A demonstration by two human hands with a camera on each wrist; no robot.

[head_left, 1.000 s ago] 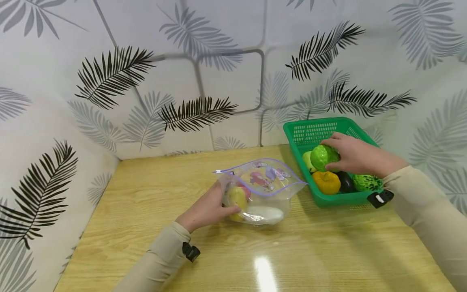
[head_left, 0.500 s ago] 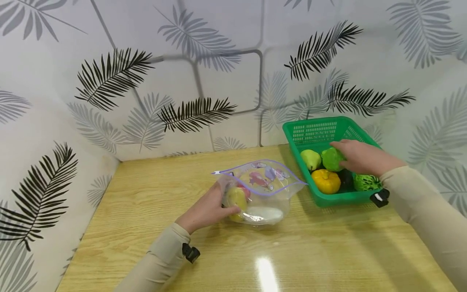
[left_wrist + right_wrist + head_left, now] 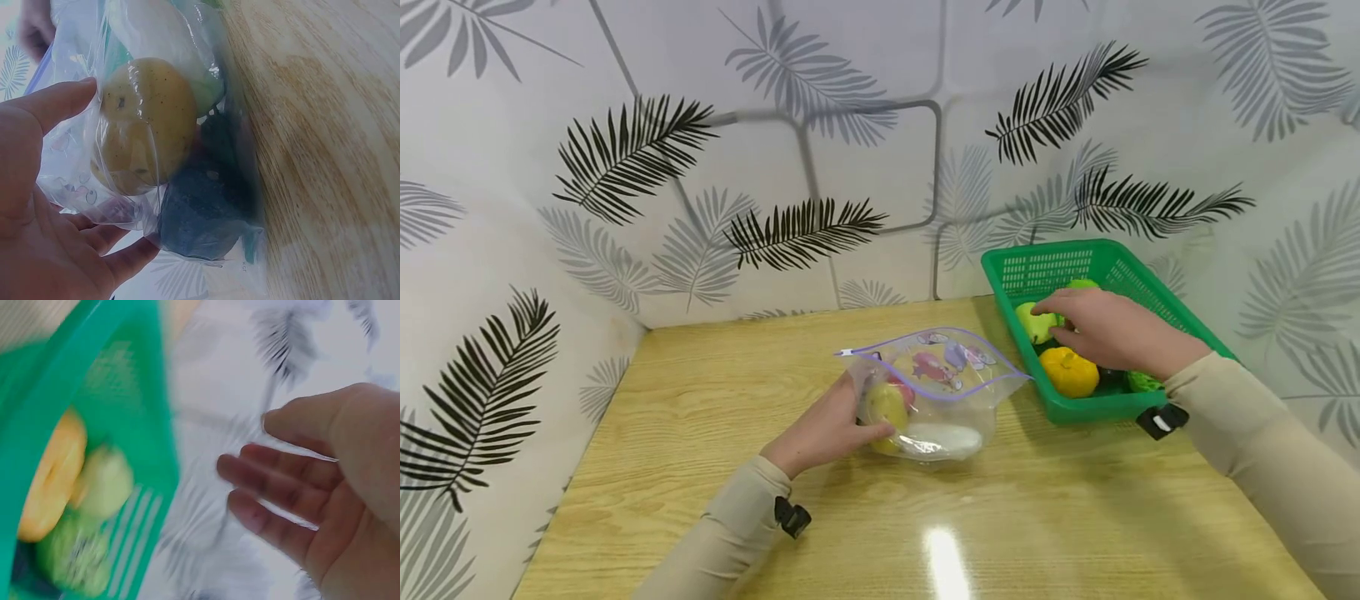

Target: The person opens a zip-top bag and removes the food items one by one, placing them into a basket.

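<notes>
My left hand [image 3: 827, 429] grips the side of a clear zip bag [image 3: 985, 408] with a purple edge, its mouth gaping. In the left wrist view the thumb lies on one side and the fingers on the other. Through the plastic show a brown-yellow potato [image 3: 147, 125], a long white thing with a greenish end [image 3: 165, 37] and a dark round thing [image 3: 200, 212]. My right hand [image 3: 1108, 329] hovers over the green basket [image 3: 1093, 410], fingers apart and holding nothing. Nearest it are a pale green pear [image 3: 1036, 323] and a yellow pumpkin [image 3: 1070, 372].
A mottled green vegetable [image 3: 1142, 382] and a dark one [image 3: 1111, 375] lie in the basket, partly hidden by the right hand. Behind the wooden table [image 3: 700, 375] stands a leaf-patterned wall [image 3: 880, 175]. The right wrist view is blurred.
My right hand has let go of a round green cabbage-like vegetable inside the basket, then shifted left towards the pear. My left hand and the bag have stayed put.
</notes>
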